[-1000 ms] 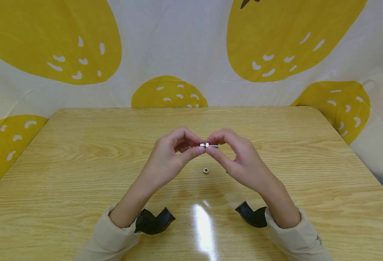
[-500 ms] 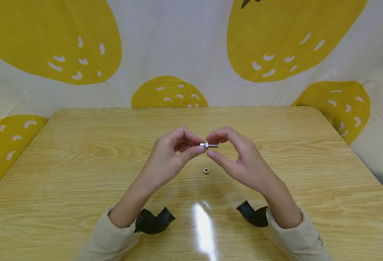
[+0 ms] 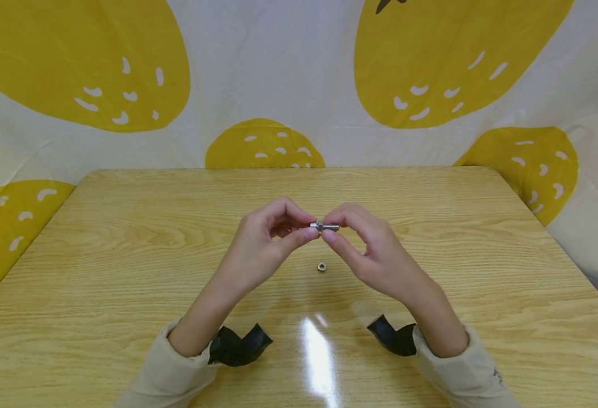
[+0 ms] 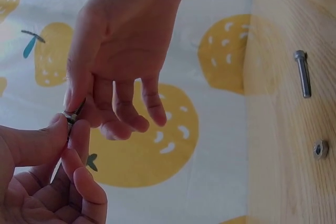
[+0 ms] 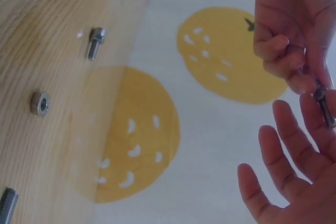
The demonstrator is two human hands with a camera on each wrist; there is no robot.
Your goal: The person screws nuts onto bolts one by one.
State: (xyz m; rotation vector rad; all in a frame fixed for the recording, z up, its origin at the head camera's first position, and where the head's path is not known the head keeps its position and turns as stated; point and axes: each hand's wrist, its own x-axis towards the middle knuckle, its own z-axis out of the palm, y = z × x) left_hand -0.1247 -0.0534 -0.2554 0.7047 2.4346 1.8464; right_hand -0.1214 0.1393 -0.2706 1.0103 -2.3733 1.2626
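Note:
Above the middle of the table, my left hand (image 3: 260, 241) pinches the head end of a small metal bolt (image 3: 332, 227) between thumb and index finger. The shank points right, and a hex nut (image 3: 320, 226) sits on it close to the head. My right hand (image 3: 377, 249) pinches that nut with thumb and index fingertips, right beside the left fingertips. In the right wrist view, the bolt shank (image 5: 326, 114) lies across the right fingers, the other fingers spread. The fingertips partly hide the bolt head.
A loose nut (image 3: 321, 267) lies on the wooden table (image 3: 125, 272) below the hands. Another bolt (image 4: 303, 74) lies near it in the left wrist view. The right wrist view shows a bolt (image 5: 95, 43) and a threaded end (image 5: 8, 204). Behind hangs a patterned cloth (image 3: 268, 62).
The right thumb and index finger spread apart off the nut half a second ago and now are closed in on it again. The left hand keeps its pinch, barely moved.

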